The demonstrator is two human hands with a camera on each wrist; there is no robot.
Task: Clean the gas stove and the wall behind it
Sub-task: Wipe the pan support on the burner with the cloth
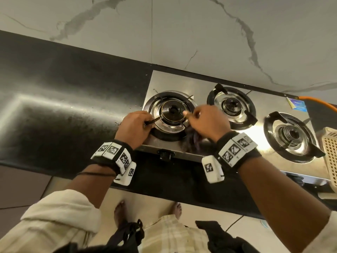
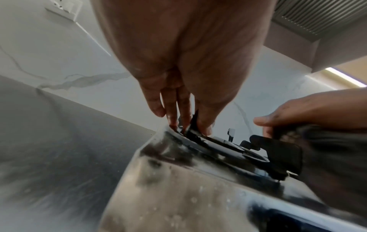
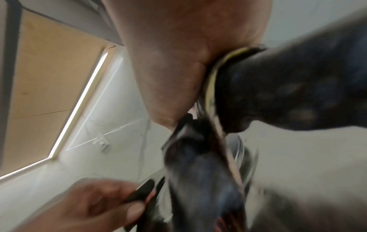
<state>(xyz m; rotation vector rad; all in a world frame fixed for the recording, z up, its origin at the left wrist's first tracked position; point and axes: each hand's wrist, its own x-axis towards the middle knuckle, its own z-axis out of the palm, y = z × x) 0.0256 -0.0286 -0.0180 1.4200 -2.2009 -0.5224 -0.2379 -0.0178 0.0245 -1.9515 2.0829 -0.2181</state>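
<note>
A steel three-burner gas stove (image 1: 182,83) sits on a black countertop below the white marble wall (image 1: 182,33). Both hands are at the left burner (image 1: 172,111), which has a black pan support (image 1: 164,136) round it. My left hand (image 1: 149,121) pinches the support's left prong (image 2: 193,124). My right hand (image 1: 187,114) is at the burner's front right, with a dark cloth (image 1: 193,141) bunched in its palm and hanging beneath it. The cloth (image 3: 288,87) fills much of the right wrist view. Whether the right fingers also hold a prong is hidden.
The middle burner (image 1: 231,106) and the right burner (image 1: 291,136) carry their black supports. An orange gas hose (image 1: 319,103) runs off at the right, and a cream plastic basket (image 1: 330,152) stands at the right edge. Black countertop (image 1: 63,97) stretches left of the stove.
</note>
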